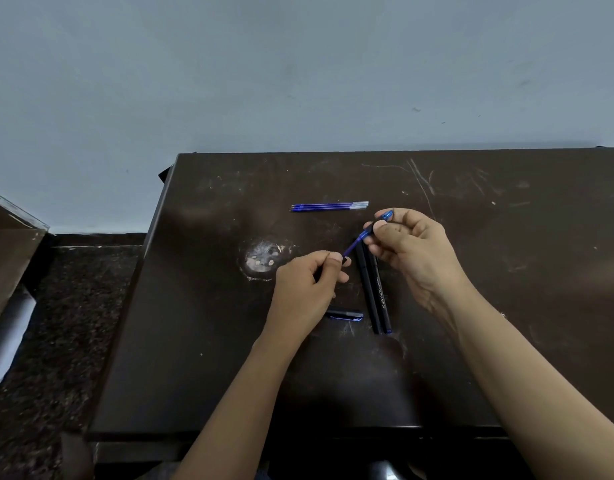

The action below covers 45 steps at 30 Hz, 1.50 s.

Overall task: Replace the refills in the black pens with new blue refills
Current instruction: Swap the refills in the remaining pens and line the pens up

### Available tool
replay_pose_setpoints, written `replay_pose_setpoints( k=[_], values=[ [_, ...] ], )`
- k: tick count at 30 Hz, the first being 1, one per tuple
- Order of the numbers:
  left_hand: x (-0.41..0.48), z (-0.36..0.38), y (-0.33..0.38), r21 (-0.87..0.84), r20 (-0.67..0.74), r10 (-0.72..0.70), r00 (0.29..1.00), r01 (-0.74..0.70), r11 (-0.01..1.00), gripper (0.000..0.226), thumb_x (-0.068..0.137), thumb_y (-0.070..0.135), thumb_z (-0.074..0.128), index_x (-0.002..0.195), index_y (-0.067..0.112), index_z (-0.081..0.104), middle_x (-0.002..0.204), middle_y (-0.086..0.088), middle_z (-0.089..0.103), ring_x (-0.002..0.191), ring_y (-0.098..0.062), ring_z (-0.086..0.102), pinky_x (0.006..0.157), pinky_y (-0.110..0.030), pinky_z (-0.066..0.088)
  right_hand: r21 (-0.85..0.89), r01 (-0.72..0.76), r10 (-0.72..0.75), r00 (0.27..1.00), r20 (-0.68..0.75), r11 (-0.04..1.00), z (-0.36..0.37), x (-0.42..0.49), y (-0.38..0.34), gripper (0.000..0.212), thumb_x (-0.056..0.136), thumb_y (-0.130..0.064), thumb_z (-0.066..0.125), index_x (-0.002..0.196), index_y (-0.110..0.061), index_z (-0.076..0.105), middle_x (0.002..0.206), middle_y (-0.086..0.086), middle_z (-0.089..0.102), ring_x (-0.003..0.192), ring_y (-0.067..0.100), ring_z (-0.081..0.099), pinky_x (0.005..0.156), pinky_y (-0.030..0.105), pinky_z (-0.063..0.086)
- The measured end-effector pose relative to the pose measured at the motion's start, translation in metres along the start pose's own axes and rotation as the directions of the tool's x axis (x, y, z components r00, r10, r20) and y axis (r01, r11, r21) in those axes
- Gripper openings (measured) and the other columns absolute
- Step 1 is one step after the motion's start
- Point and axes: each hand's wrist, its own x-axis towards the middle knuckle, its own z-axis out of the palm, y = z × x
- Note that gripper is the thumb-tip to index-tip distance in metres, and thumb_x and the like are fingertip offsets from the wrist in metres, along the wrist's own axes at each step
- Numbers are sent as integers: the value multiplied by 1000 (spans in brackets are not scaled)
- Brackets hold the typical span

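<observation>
Right now we hold a blue refill [353,245] slantwise above the surface [229,341], our left hand [309,285] fingers pinching its lower end and our right hand [412,251] fingers pinching the upper. Two black pens [374,289] lie beneath it, and spare refills [329,206] lie farther back.

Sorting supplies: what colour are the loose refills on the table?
The refills are blue, clear-ended; head view.

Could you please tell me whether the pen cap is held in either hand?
No, the pen cap lies flat on the table, just below the left hand, with no fingers around it.
</observation>
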Motion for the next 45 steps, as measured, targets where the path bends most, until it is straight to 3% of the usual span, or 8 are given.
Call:
replay_pose_setpoints(
  k=[5,10,16,22,27,33,38,45],
  values=[
    [-1,-2,3,-12,13,11,1000,-11,1000,25,96,36,48,86,30,70,68,8,70,46,0,51,47,-12,42,-30,-12,13,1000,14,999,-5,0,0,11,89,-1,58,95,-9,63,83,7,70,67,11,65,66,19,56],
    [0,-2,1,42,13,13,1000,-14,999,26,96,37,48,89,32,73,67,15,70,61,-27,61,51,-18,42,-47,-57,59,997,56,997,-10,0,-1,13,90,1,56,92,-10,63,81,5,70,65,9,65,63,17,55],
    [0,0,2,30,7,2,1000,-2,1000,25,95,35,51,85,31,73,65,17,69,67,-22,63,55,-12,43,28,-119,117,990,79,992,-13,-1,-1,13,91,2,54,93,-8,62,80,5,69,63,7,67,63,16,56],
    [0,1,3,6,31,3,1000,-3,1000,23,94,28,52,83,32,72,70,19,70,49,-4,50,46,-10,39,-69,-132,142,978,154,989,-2,-8,9,12,90,3,54,93,-6,61,78,7,69,65,12,66,63,18,56],
    [0,0,-1,9,50,49,998,-50,999,19,92,25,57,83,40,66,72,11,71,63,-15,65,60,-24,54,-90,-103,114,985,132,991,-1,-7,9,11,90,3,55,96,-4,60,83,12,67,69,15,64,64,19,56],
    [0,0,-3,39,25,82,996,-83,996,10,90,35,58,84,42,63,70,11,69,66,-1,66,62,-16,51,-128,-66,84,987,138,990,0,-8,9,9,87,1,60,95,-1,61,73,10,66,65,14,64,63,18,56],
    [1,1,-3,60,-19,45,999,-44,997,32,98,32,46,83,25,73,67,16,69,68,7,62,64,-3,41,-128,-58,78,985,157,990,1,-7,10,6,86,0,62,91,-3,62,69,8,68,64,13,66,62,18,56],
    [1,-1,-7,103,-45,85,995,-80,991,21,88,48,54,84,34,69,70,12,68,67,-2,63,61,-26,49,-151,-49,74,983,167,987,0,-8,11,10,85,-2,65,93,1,62,67,9,66,62,12,66,61,18,55]
  ],
)
